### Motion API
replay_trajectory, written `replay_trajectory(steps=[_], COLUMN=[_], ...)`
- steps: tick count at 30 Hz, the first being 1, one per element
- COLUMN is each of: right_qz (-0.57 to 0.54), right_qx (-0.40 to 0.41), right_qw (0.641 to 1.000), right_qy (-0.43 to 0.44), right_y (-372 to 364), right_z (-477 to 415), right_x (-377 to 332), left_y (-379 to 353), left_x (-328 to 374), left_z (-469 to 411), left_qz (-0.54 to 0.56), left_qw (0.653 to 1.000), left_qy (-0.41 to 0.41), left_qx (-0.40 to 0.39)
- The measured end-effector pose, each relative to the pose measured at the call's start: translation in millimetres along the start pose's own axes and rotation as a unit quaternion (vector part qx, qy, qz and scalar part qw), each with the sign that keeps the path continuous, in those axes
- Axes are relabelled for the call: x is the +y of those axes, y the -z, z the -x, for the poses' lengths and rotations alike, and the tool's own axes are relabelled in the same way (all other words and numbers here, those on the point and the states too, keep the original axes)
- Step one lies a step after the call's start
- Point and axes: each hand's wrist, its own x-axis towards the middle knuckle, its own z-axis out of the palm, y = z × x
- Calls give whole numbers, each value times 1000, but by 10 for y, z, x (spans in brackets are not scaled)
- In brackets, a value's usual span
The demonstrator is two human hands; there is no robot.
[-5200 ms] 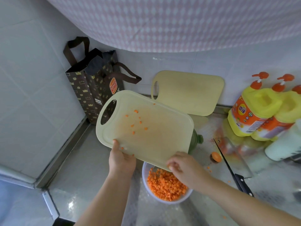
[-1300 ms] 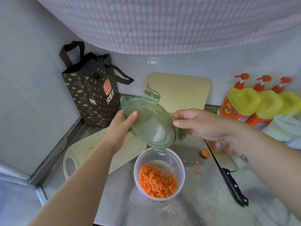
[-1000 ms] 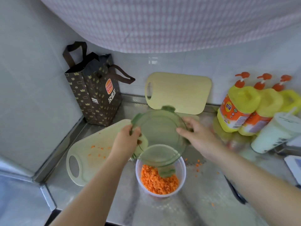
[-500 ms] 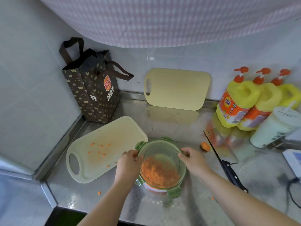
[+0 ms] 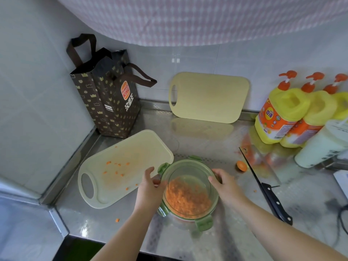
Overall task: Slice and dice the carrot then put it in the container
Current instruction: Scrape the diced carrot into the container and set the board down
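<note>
Left hand (image 5: 148, 187) and right hand (image 5: 224, 183) grip opposite lid (image 5: 188, 170) edges, centring it on container (image 5: 178, 219); latches seemingly unclipped.

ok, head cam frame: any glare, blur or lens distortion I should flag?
Head view: strong fisheye, the pink checked cloth edge bows across the top; head view: the steel counter mirrors the yellow pump bottles and glares at its front-left corner; head view: diced carrot looks soft through the round clear lid with green clips.
</note>
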Motion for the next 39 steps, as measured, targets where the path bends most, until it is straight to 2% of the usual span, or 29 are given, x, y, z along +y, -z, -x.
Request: replay_trajectory(steps=[2,3,4,6,10,15,22,27,28,30,31,32,35,36,37,39], right_qz=[93,169,235,294,311,328,300,241,237,273,309,362,574,613,634,650], right_qx=[6,6,4,-15,-58,-23,-1,-91,-110,-149,-181,-216,-274,-273,-274,-280], right_qw=[994,982,966,943,932,933,944,957,954,935,917,890,746,707,679,645], right_qy=[56,83,110,155,175,147,138,136,149,172,174,173,196,223,250,287], right_y=[-30,-35,-38,-43,-126,-206,-236,-104,-34,144,232,319,439,429,419,416], right_z=[25,36,32,-37,-204,-283,-338,-318,-297,-251,-236,-218,-159,-150,-147,-154], right_x=[19,22,5,-68,-248,-257,-268,-347,-372,-468,-520,-567,-665,-661,-655,-659], left_y=[-58,-100,-137,-180,-211,-192,-187,-97,-57,91,187,283,411,423,410,376], left_x=[5,2,0,19,-4,-63,-132,-152,-148,-112,-77,-37,124,160,180,196], left_z=[43,80,106,92,42,-12,-75,-98,-112,-158,-192,-241,-267,-298,-331,-345], left_qz=[-129,-208,-248,-274,-235,-175,-158,-163,-199,-309,-369,-430,-551,-572,-578,-603], left_qw=[990,973,961,952,963,971,972,962,949,902,865,812,671,641,622,617], left_qy=[-60,-98,-123,-137,-129,-156,-172,-211,-233,-279,-312,-366,-464,-464,-473,-417], left_qx=[-4,-8,-7,-19,-41,-38,-37,-62,-70,-113,-135,-150,-179,-214,-235,-286])
